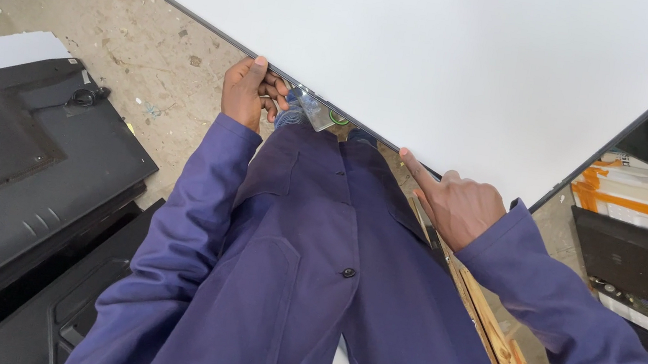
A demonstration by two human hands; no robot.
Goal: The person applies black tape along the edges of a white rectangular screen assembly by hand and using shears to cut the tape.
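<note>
Concrete floor [147,56]; white panel [444,47] above it.
My left hand [248,91] fingers grasp the panel's near edge; right hand [460,205] rests there, index finger extended.

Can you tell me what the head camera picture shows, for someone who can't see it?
A person in a blue work coat grips the near edge of a big white flat panel with the left hand, while the right hand presses a finger on that edge. Dark television backs lie on the concrete floor.

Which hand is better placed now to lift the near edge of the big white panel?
Probably the left hand: its fingers curl around the white panel edge. The right hand only touches that edge with a fingertip.
</note>
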